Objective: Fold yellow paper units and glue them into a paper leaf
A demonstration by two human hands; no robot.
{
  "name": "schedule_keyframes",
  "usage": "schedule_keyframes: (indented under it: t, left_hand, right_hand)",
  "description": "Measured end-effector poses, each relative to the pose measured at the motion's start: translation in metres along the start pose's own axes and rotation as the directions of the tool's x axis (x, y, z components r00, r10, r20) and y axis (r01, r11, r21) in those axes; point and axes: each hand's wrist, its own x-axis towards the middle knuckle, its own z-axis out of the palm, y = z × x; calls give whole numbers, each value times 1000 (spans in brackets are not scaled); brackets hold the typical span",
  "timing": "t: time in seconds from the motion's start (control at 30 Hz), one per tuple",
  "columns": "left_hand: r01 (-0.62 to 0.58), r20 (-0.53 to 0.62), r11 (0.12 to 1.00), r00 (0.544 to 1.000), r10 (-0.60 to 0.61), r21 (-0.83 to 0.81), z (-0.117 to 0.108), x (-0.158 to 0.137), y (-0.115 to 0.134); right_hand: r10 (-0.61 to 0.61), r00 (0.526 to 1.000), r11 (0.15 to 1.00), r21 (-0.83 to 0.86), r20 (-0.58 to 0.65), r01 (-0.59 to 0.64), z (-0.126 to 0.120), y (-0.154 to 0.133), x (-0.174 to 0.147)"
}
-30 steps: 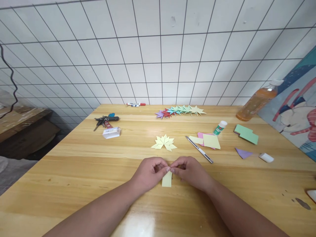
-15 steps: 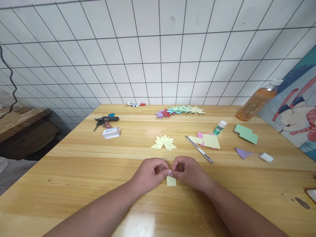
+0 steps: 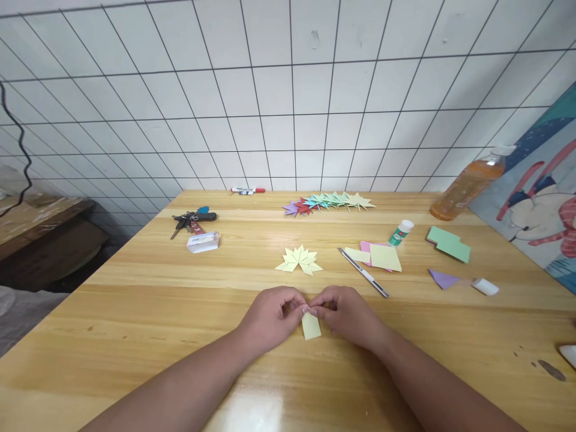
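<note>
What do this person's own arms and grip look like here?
The left forearm and right forearm are bare: no sleeve, watch or bracelet shows. The left grip and right grip are ungloved human hands, with no ring visible.

A white grid-lined wall (image 3: pixel 310 90) backs a wooden table (image 3: pixel 157 300) reflecting light (image 3: pixel 256 411) in the foreground, with a cable (image 3: pixel 20 139) at left and a cartoon panel (image 3: pixel 535 210) at right.
</note>
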Motion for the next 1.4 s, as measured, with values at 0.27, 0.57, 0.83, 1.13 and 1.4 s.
schedule_keyframes:
  t: [0.27, 0.57, 0.83, 1.13, 1.4]
  left_hand:
    - [-1, 27, 1000, 1000, 1, 30, -1, 0, 2]
    - [-61, 42, 994, 997, 58, 90, -1, -1, 4]
    - [-40, 3, 995, 999, 40, 87, -1, 0, -2]
    - [-1, 2, 1000, 1000, 1, 7, 1, 1, -4]
    - [-12, 1, 1000, 1000, 12, 8, 0, 2, 1]
  right_hand:
    - [-45, 998, 999, -5, -38, 45, 3, 5, 1]
    - [-12, 999, 998, 57, -31, 14, 2, 5, 2]
    - [-39, 999, 999, -10, -26, 39, 1, 3, 0]
    - [-137, 990, 982, -133, -39, 131, 1, 5, 3]
    - [-104, 992, 993, -66, -71, 99, 2, 5, 3]
